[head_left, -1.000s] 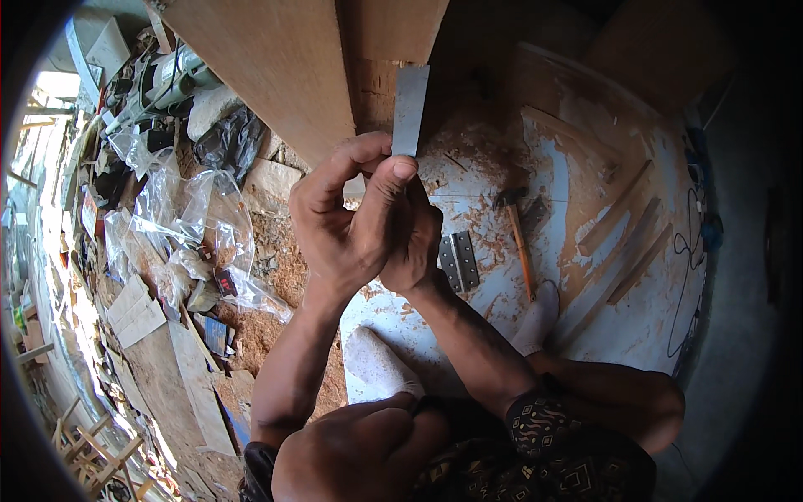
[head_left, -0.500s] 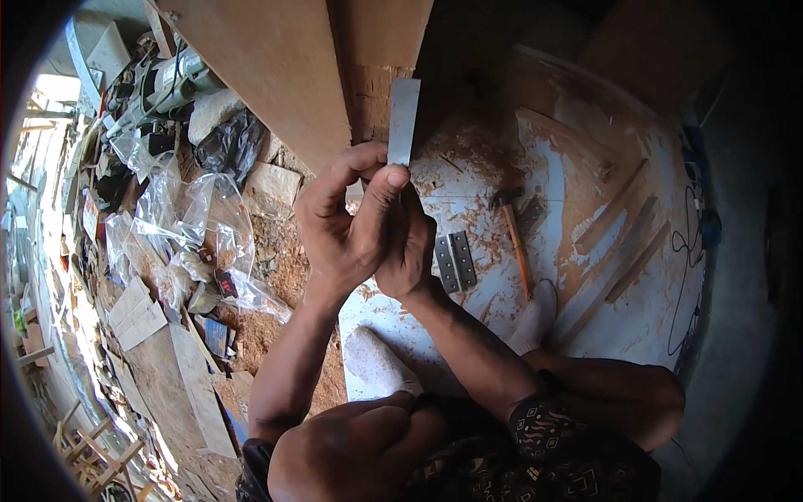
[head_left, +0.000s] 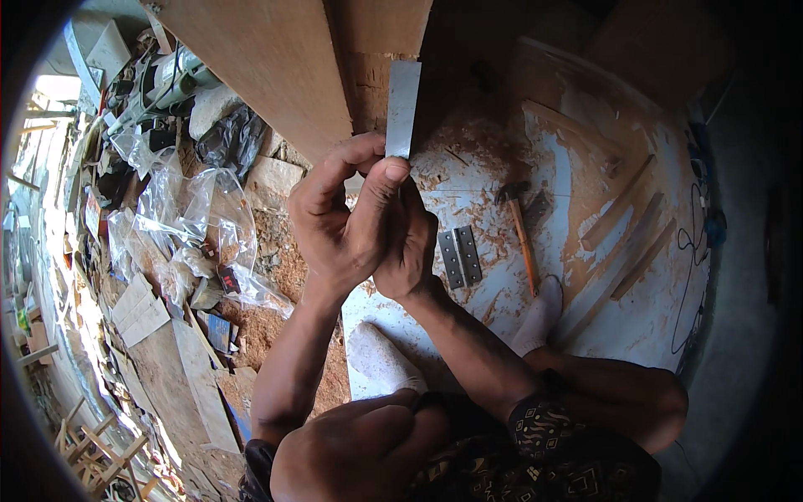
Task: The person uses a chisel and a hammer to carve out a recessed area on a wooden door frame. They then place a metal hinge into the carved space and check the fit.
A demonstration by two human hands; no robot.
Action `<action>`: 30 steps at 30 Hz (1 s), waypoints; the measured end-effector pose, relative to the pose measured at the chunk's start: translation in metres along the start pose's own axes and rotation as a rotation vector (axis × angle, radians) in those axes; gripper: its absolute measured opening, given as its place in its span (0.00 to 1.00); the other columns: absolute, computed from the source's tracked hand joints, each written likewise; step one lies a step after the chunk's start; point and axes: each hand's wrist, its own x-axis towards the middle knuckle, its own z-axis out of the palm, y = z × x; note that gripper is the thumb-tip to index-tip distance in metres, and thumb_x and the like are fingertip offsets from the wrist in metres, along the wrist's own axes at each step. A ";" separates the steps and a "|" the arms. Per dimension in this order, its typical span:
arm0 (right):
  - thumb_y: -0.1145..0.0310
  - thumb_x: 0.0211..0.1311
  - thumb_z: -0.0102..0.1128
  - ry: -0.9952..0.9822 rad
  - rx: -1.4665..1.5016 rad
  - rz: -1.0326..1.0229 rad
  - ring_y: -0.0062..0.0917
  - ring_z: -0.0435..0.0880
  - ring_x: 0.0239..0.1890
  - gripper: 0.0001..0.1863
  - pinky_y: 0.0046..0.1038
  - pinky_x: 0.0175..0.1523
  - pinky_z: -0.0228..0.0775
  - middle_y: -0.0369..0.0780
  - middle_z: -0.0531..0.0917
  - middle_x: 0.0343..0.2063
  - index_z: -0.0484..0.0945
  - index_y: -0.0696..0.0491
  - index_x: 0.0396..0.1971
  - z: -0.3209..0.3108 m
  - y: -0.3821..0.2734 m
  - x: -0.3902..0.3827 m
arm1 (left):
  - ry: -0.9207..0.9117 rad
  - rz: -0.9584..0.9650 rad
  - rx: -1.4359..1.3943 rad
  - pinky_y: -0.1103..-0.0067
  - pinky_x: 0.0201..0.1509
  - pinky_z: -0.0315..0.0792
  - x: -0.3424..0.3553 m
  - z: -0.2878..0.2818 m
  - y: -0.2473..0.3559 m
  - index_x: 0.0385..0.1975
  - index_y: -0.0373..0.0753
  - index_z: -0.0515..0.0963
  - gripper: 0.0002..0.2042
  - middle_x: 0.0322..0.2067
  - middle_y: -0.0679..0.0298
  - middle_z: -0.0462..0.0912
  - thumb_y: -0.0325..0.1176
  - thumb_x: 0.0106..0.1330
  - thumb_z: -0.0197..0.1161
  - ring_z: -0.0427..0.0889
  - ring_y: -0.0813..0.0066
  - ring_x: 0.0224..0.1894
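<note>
A flat grey chisel blade (head_left: 403, 109) points away from me, its squared end close to the edge of a wooden board (head_left: 378, 79). My left hand (head_left: 343, 213) is closed around its lower end, thumb pressed along the face of the metal. Tucked against the left palm, my right hand (head_left: 407, 255) is also closed at the blade's base; its fingers are partly hidden. Any handle is covered by the hands. To the right of them lies a dark metal hinge (head_left: 460, 256) with screw holes, and beyond it a wooden-handled hammer (head_left: 524, 243).
Wood shavings lie over the pale floor sheet (head_left: 393, 309) around my socked feet (head_left: 376, 356). Wooden strips (head_left: 623, 205) lie at the right, near a black cable (head_left: 691, 251). Clear plastic bags (head_left: 209, 217) and wood scraps (head_left: 138, 314) clutter the left. A large wooden panel (head_left: 259, 63) rises ahead.
Both hands and the blade have shifted slightly away from me, the blade's end now higher in view. The grip looks the same.
</note>
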 end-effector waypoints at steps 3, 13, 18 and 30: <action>0.59 0.79 0.48 -0.022 -0.019 0.037 0.38 0.90 0.36 0.17 0.31 0.36 0.77 0.47 0.84 0.33 0.73 0.57 0.54 -0.003 -0.001 -0.002 | -0.001 0.004 0.007 0.83 0.43 0.74 -0.001 0.000 0.001 0.41 0.28 0.84 0.09 0.31 0.63 0.86 0.28 0.67 0.71 0.81 0.81 0.35; 0.55 0.79 0.48 -0.058 -0.127 0.061 0.38 0.90 0.36 0.19 0.32 0.36 0.77 0.46 0.86 0.31 0.72 0.56 0.55 0.002 0.005 0.008 | 0.004 -0.021 0.041 0.83 0.42 0.75 0.010 0.001 0.010 0.40 0.30 0.84 0.09 0.30 0.63 0.87 0.28 0.66 0.72 0.82 0.81 0.34; 0.55 0.79 0.49 0.001 -0.065 0.002 0.30 0.88 0.32 0.19 0.30 0.34 0.76 0.43 0.84 0.27 0.74 0.57 0.51 0.002 0.012 0.018 | -0.012 0.027 0.050 0.85 0.41 0.75 0.012 0.006 0.005 0.43 0.29 0.84 0.08 0.32 0.64 0.87 0.26 0.69 0.69 0.82 0.83 0.35; 0.44 0.80 0.43 -0.060 0.329 0.501 0.11 0.65 0.16 0.25 0.18 0.20 0.56 0.30 0.70 0.17 0.69 0.52 0.32 -0.045 -0.019 -0.014 | 0.130 0.560 0.459 0.86 0.35 0.77 0.009 0.017 0.014 0.47 0.28 0.82 0.13 0.32 0.56 0.89 0.20 0.63 0.72 0.85 0.79 0.31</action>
